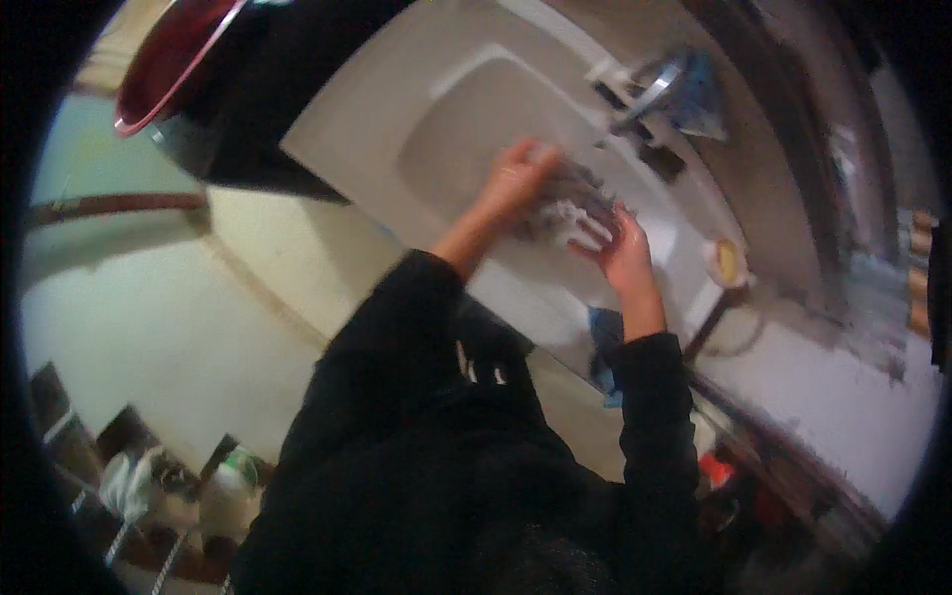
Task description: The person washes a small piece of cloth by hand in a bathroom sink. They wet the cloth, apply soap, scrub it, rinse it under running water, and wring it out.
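Observation:
Both my hands are over a white sink [491, 290]. My left hand [524, 167] is curled around one part of a wet, greyish cloth-like thing [576, 197], blurred by motion. The other end of it meets the thumb and fingers of my right hand [625, 245], whose fingers are partly spread along it. White patches that look like suds show between the hands. What lies beneath the grey thing in the basin is hidden. A metal faucet [647, 104] rises from the sink's far side, beyond my hands.
Yellow soap [727, 260] sits in a dish at the sink's right end. Blue cloth [606, 349] hangs at the near edge. A red basin [175, 71] stands upper left. To the right is a white surface [803, 387]. Blurred objects crowd the lower left.

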Available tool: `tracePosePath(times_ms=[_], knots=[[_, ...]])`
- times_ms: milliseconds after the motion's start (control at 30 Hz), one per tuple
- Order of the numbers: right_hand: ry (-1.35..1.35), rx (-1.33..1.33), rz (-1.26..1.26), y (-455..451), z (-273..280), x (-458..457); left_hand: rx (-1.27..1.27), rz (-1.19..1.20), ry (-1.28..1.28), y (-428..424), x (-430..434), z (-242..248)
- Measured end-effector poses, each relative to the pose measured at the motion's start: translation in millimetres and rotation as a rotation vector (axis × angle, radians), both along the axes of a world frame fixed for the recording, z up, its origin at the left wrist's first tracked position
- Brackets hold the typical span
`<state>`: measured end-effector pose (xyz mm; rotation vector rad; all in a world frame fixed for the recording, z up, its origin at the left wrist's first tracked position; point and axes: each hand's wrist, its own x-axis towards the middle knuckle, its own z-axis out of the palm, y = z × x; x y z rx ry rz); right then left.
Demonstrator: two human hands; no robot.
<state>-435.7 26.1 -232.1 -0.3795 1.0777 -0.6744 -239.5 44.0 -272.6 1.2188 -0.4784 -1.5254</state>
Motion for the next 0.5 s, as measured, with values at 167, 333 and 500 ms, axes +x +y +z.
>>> tracePosePath(times_ms=[167, 333, 500], knots=[[0.209, -0.686, 0.475, 14, -100, -17, -0.669, -0.033, -1.084, 40, -100, 38], [0.031, 0.091, -0.234, 33, -47, 43, -0.175, 0.095, -0.832, 2, -30, -8], [-0.26, -0.351, 0.274, 0, -96, 0, -0.317, 0.063, -0.993, 30, -82, 20]])
